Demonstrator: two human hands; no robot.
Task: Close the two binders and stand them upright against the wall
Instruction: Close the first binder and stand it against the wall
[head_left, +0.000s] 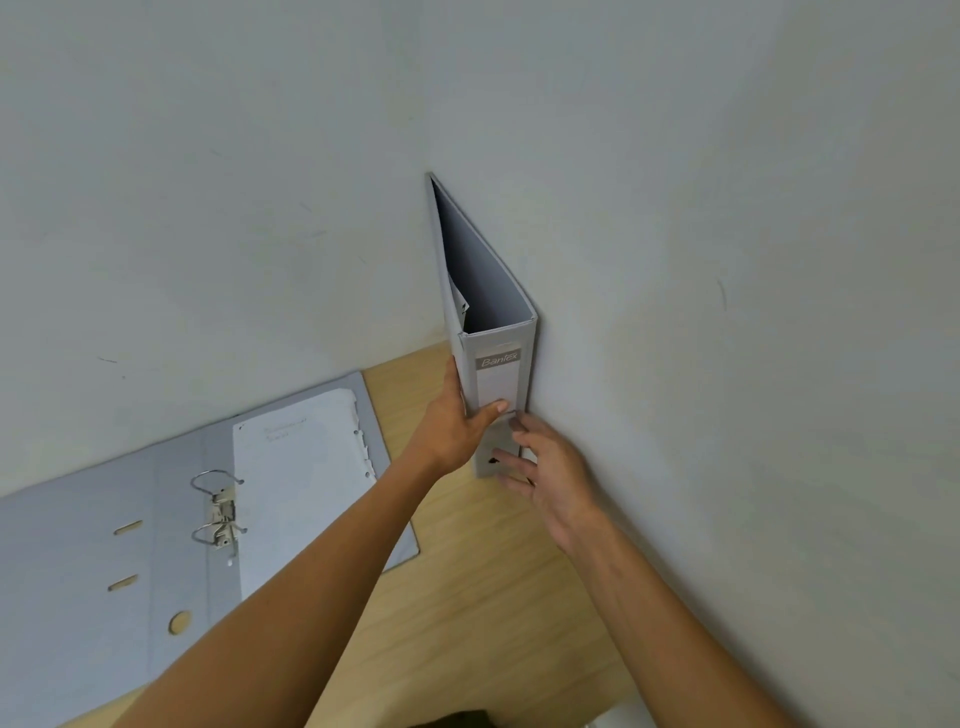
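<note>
Upright against the right wall (727, 260), the closed binder (498, 374) stands on the table (493, 571), left hand (457, 426) clamped on its spine edge, right hand (550, 478) loose with fingers spread touching it, while the open binder (130, 519) lies flat leftward.

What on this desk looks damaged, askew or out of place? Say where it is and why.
The top sheet in the open binder, lying flat on the desk, has a torn, ragged punched edge and sits off the rings. The upright binder against the wall, held by the left hand and right hand, gapes slightly at the top.
</note>
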